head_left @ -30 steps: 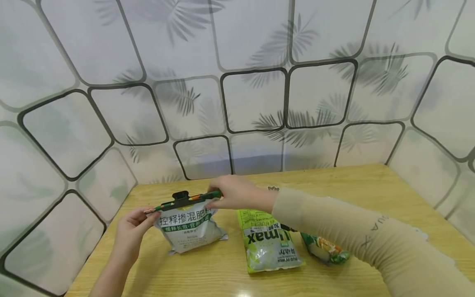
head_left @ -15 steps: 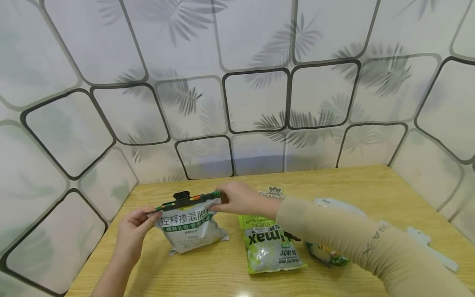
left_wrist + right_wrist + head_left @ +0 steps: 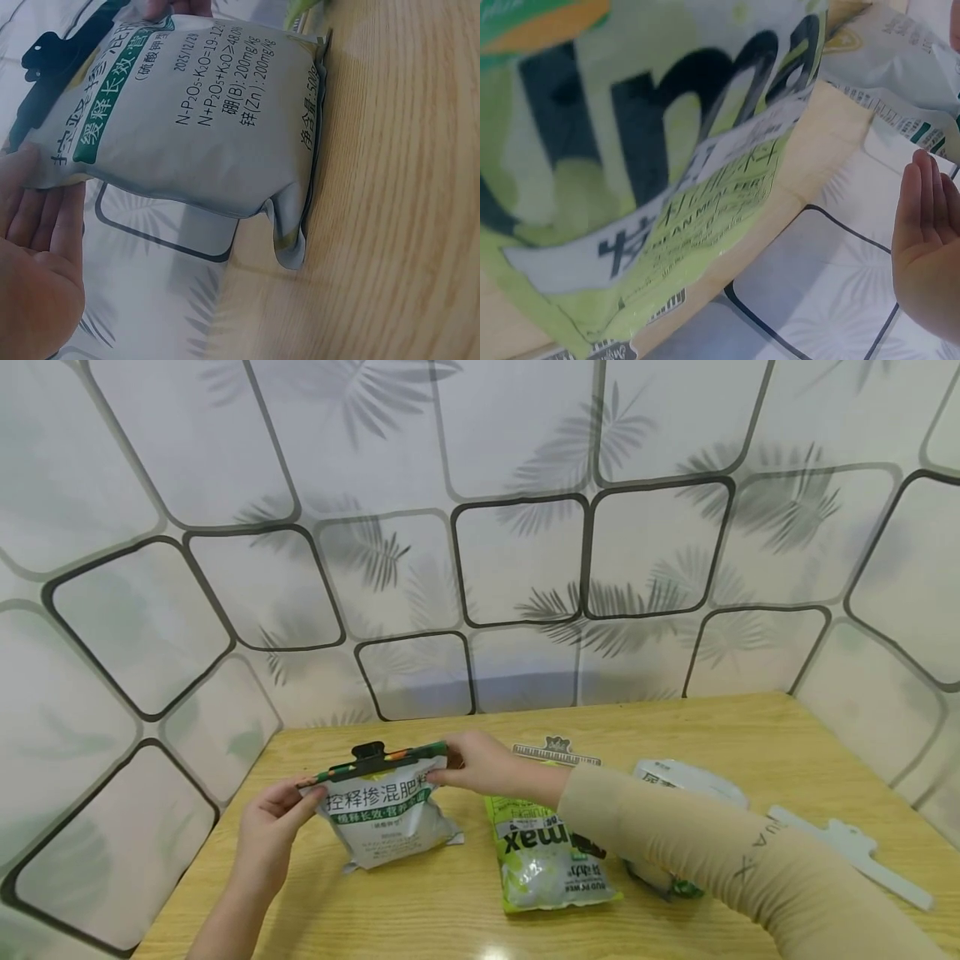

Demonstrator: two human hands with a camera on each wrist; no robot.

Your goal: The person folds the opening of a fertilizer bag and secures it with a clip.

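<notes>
Two hands pinch a clipped white bag by its top corners

The left hand [image 3: 266, 831] pinches the top left corner of the white bag [image 3: 386, 842], its thumb in front and its fingers behind. The right hand [image 3: 483, 768] pinches the opposite top corner. The bag hangs upright between them on the left part of the table [image 3: 397, 918]; whether its bottom edge takes weight there, I cannot tell.

Compared with one second ago, both hands keep their places on the bag, while the right forearm sits lower. More now shows past the beige sleeve [image 3: 675, 835]: the ruler-like clip [image 3: 557, 752], the silvery-white packet [image 3: 693, 781] and the pale clip [image 3: 847, 843].

The held bag is smooth, matte film, swollen in the middle and creased at its lower corners, with dark lettering and a green band. A black clip [image 3: 368, 758] with a rounded tab grips its top, along a strip patterned in green and orange. The sleeve is soft, wrinkled cloth with dark printed letters. Just right of centre lies a glossy, plump lime-green bag [image 3: 555, 872]. The table has pale wood grain; behind it hangs a wall covering [image 3: 517, 560] of rounded outlines and grey fronds.
</notes>
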